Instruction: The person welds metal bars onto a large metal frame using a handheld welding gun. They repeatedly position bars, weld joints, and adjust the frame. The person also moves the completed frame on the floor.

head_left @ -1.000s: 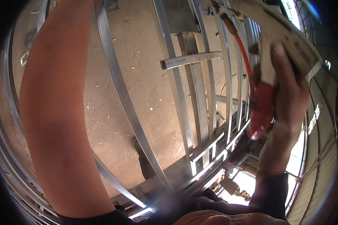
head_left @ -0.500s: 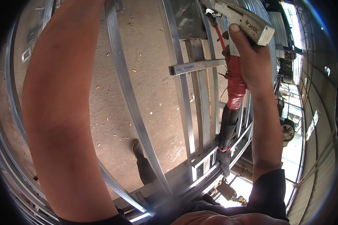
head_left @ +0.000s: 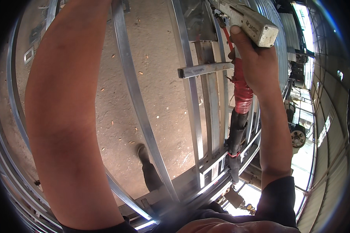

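The tool (head_left: 249,22) is cream — its wrapping (head_left: 243,93) red

The brown floor (head_left: 165,91) carries small orange stubs (head_left: 140,73) scattered across its middle, a few white bits (head_left: 157,117) among them, a dark shoe (head_left: 142,151) toward the near side and, at the far left, a pale square ring (head_left: 25,58).

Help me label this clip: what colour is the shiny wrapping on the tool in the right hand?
The shiny wrapping is red, clearest in the head view.
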The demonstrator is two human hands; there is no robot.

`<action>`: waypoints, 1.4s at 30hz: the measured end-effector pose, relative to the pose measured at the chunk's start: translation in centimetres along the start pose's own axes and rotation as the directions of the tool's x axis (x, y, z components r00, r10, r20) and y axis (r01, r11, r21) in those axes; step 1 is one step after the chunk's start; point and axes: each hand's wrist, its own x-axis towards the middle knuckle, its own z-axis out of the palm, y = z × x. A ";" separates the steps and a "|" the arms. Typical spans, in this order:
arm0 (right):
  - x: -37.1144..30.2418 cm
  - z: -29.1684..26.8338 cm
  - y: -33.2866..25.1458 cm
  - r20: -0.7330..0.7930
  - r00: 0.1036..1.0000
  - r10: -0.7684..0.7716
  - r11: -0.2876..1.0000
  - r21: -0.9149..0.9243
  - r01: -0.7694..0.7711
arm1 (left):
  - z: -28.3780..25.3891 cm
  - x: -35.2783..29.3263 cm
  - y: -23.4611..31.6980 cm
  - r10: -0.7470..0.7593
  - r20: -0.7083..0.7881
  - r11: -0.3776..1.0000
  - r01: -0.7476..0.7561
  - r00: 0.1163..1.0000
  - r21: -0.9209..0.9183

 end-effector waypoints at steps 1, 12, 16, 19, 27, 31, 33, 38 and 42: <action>0.0 0.0 -0.1 0.016 0.999 0.038 0.999 -0.016 -0.038 | -0.7 -0.1 0.3 -0.016 0.041 1.000 0.016 0.999 -0.009; 0.0 0.1 -0.4 0.007 0.999 0.049 0.997 0.051 -0.050 | -2.8 -0.3 1.1 -0.091 0.146 0.993 0.101 0.985 -0.063; -0.2 -0.1 -1.1 0.004 0.996 0.091 0.996 -0.014 -0.091 | -2.6 -0.2 0.9 -0.074 0.147 0.997 0.077 0.986 -0.014; -0.3 -0.2 -1.4 0.006 0.995 0.103 0.995 0.006 -0.103 | -2.7 -0.3 1.0 -0.093 0.153 0.995 0.096 0.984 -0.017; -0.4 -0.3 -1.0 -0.017 0.998 0.066 0.998 -0.022 -0.067 | -3.1 -0.4 1.1 -0.096 0.161 0.994 0.104 0.982 -0.042; -0.5 -0.6 -1.0 -0.004 0.997 0.073 0.997 -0.018 -0.073 | -3.1 -0.4 1.1 -0.078 0.135 0.996 0.082 0.988 -0.026; -0.5 -0.7 -1.0 -0.004 0.997 0.080 0.996 -0.028 -0.080 | -2.9 -0.2 1.0 -0.066 0.137 0.998 0.065 0.988 0.010; -0.7 -0.7 -0.9 -0.011 0.999 0.052 0.999 -0.010 -0.052 | -2.8 -0.2 1.1 -0.083 0.152 0.996 0.085 0.985 -0.006; -0.9 -1.0 -0.9 0.019 0.995 0.094 0.995 -0.023 -0.093 | -2.6 -0.5 0.8 -0.026 0.132 1.000 0.026 0.991 0.003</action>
